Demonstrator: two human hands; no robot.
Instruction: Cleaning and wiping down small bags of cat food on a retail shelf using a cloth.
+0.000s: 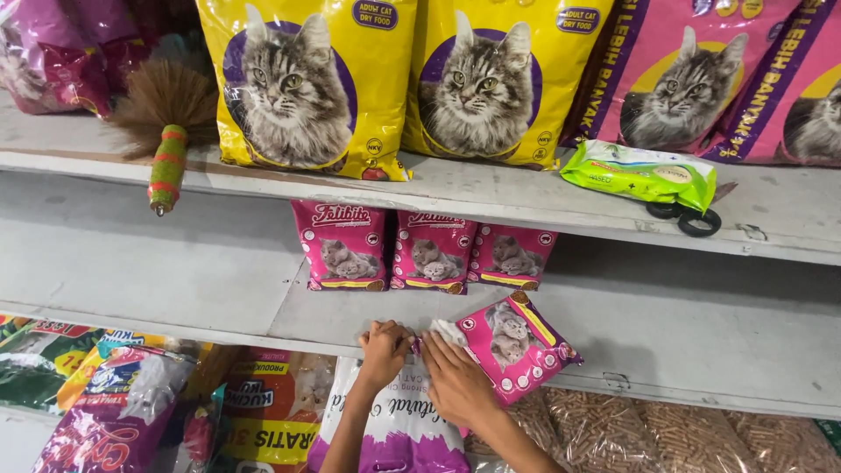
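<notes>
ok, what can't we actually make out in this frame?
- Head view: left hand is closed at the pink pouch's corner; its hold is hidden.
- Right hand covers that pouch's near end.
- Scissors: blades hidden under the green packet.
- Yellow bags: tops cut off by the frame.

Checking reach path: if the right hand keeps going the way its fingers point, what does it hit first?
The right hand points up and left along the shelf. Past the pink pouch corner it touches, the standing pink pouches look first in line, though depth is unclear.
</notes>
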